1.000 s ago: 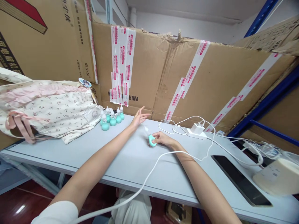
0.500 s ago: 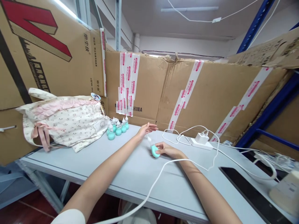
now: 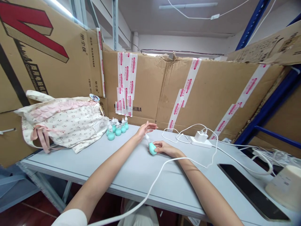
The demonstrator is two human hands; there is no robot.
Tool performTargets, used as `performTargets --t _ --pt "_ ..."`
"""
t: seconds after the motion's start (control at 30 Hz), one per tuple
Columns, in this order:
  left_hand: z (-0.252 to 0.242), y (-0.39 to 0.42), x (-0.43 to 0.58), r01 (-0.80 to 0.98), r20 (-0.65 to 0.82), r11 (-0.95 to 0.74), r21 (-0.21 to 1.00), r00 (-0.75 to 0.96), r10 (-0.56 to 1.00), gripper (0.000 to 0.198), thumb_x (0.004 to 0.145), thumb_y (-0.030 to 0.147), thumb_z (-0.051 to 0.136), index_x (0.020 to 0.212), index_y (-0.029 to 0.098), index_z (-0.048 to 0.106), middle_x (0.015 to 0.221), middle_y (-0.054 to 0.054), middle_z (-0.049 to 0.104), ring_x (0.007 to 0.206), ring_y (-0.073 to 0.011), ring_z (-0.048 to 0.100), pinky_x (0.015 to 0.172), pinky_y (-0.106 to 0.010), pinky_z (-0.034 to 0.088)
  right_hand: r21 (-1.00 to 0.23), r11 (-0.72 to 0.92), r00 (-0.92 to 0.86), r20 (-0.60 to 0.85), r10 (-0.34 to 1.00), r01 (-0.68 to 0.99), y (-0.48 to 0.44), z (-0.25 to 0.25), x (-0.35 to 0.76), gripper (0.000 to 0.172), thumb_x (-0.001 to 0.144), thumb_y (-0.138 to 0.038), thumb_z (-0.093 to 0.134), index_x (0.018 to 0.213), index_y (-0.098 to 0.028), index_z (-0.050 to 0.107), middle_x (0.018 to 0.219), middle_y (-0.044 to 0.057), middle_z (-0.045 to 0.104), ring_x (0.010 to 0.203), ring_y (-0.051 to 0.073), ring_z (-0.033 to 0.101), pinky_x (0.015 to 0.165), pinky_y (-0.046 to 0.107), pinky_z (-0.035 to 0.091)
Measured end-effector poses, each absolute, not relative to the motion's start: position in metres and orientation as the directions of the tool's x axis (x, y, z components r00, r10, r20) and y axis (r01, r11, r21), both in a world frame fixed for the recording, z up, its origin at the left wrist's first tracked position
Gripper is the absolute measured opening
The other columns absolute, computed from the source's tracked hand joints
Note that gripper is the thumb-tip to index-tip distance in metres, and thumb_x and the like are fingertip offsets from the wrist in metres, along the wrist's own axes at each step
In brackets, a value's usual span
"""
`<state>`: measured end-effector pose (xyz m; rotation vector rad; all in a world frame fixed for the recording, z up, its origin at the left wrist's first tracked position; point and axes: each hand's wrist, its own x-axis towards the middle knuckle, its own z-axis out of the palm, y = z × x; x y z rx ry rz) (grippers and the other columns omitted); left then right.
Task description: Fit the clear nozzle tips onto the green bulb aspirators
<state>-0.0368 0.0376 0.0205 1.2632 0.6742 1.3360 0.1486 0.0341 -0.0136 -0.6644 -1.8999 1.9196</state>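
My right hand (image 3: 166, 148) grips a teal bulb nasal aspirator (image 3: 152, 149) by its rounded bulb, just above the table. Its clear, pale tip points up and to the left. Beside that tip is my left hand (image 3: 144, 129), open with its fingers stretched out to the right; whether the tip touches the palm I cannot tell. Several more teal nasal aspirators (image 3: 118, 131) stand upright in a cluster on the table to the left, close to a floral cloth bag.
The floral bag (image 3: 68, 125) lies on the grey table (image 3: 94, 168). Cardboard (image 3: 145, 81) walls the back. A white power strip (image 3: 201, 142) with a plug sits back right; a white cable (image 3: 162, 172) crosses my right forearm. A black phone-like slab (image 3: 251, 191) lies at right.
The bulb in my right hand looked pressed in before and is rounder now. Its tip has come nearer my left hand. The whole view has shifted slightly.
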Motion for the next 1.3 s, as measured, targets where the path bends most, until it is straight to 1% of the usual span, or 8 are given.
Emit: performTargets --t 0.23,0.53,0.63,0.73,0.83,1.07,1.2,1.3 --pt "0.031 0.034 -0.037 -0.382 0.278 -0.2 0.902 0.16 0.947 0.062 0.089 0.061 0.025 0.092 0.013 0.065 0.102 -0.012 0.067 0.097 -0.0198 0.061 0.089 -0.034 0.044 -0.979 0.024 -0.814 -0.153 0.561 0.201 0.037 -0.009 0.146 0.052 0.05 -0.04 0.085 0.088 -0.01 0.065 0.075 0.003 0.063 0.065 0.014 0.055 0.064 0.025 0.043" --pt "0.037 0.034 -0.052 -0.25 0.337 -0.327 0.911 -0.004 0.942 0.07 0.086 0.066 0.023 0.087 0.011 0.066 0.089 -0.013 0.068 0.083 -0.0181 0.064 0.073 -0.029 0.05 -0.989 0.091 -0.771 -0.03 0.637 0.114 0.029 -0.013 0.137 0.05 0.05 -0.033 0.085 0.089 -0.011 0.065 0.078 0.002 0.064 0.069 0.013 0.057 0.07 0.025 0.045" --pt "0.033 0.041 -0.069 -0.132 0.394 -0.43 0.893 -0.23 0.89 0.071 0.086 0.066 0.023 0.075 0.01 0.065 0.074 -0.012 0.067 0.065 -0.0152 0.062 0.061 -0.025 0.049 -0.993 0.115 -0.676 0.079 0.732 0.009 0.029 -0.019 0.128 0.053 0.053 -0.03 0.084 0.099 -0.015 0.061 0.094 0.005 0.065 0.088 0.017 0.059 0.084 0.029 0.045" --pt "0.025 0.047 -0.091 0.098 0.481 -0.5 0.861 -0.478 0.735 0.068 0.089 0.061 0.022 0.065 0.011 0.061 0.061 -0.01 0.062 0.053 -0.012 0.057 0.054 -0.022 0.044 -0.989 0.128 -0.582 0.061 0.811 0.074 0.041 -0.026 0.112 0.049 0.061 -0.03 0.078 0.103 -0.014 0.058 0.099 0.008 0.063 0.089 0.018 0.059 0.081 0.031 0.048" --pt "0.016 0.047 -0.111 0.377 0.591 -0.458 0.805 -0.575 0.566 0.062 0.092 0.052 0.024 0.061 0.013 0.061 0.056 -0.007 0.06 0.052 -0.0111 0.055 0.058 -0.022 0.044 -0.967 0.197 -0.485 0.096 0.869 0.162 0.065 -0.027 0.082 0.045 0.064 -0.022 0.075 0.103 -0.013 0.055 0.095 0.008 0.063 0.085 0.018 0.059 0.079 0.032 0.048" --pt "0.021 0.033 -0.116 0.565 0.669 -0.366 0.739 -0.554 0.495 0.057 0.096 0.039 0.021 0.06 0.016 0.058 0.059 -0.005 0.059 0.061 -0.0116 0.057 0.071 -0.024 0.042 -0.865 0.395 -0.311 0.301 0.902 0.309 0.11 -0.023 -0.01 0.043 0.072 -0.013 0.061 0.114 -0.013 0.051 0.119 0.011 0.057 0.107 0.018 0.054 0.094 0.031 0.041" --pt "0.024 0.029 -0.112 0.608 0.718 -0.399 0.686 -0.477 0.507 0.051 0.094 0.037 0.024 0.061 0.017 0.056 0.065 -0.007 0.058 0.07 -0.0148 0.056 0.077 -0.027 0.038 -0.826 0.449 -0.409 0.3 0.862 0.342 0.111 -0.022 -0.035 0.035 0.076 -0.017 0.055 0.11 -0.009 0.057 0.115 0.014 0.06 0.106 0.022 0.054 0.098 0.034 0.038" --pt "0.014 0.033 -0.111 0.641 0.709 -0.379 0.668 -0.393 0.585 0.044 0.092 0.035 0.026 0.062 0.018 0.054 0.07 -0.009 0.056 0.075 -0.0184 0.054 0.08 -0.032 0.035 -0.792 0.516 -0.484 0.329 0.811 0.327 0.11 -0.023 -0.035 0.044 0.079 -0.021 0.052 0.121 -0.009 0.052 0.119 0.016 0.057 0.113 0.026 0.051 0.1 0.038 0.036"
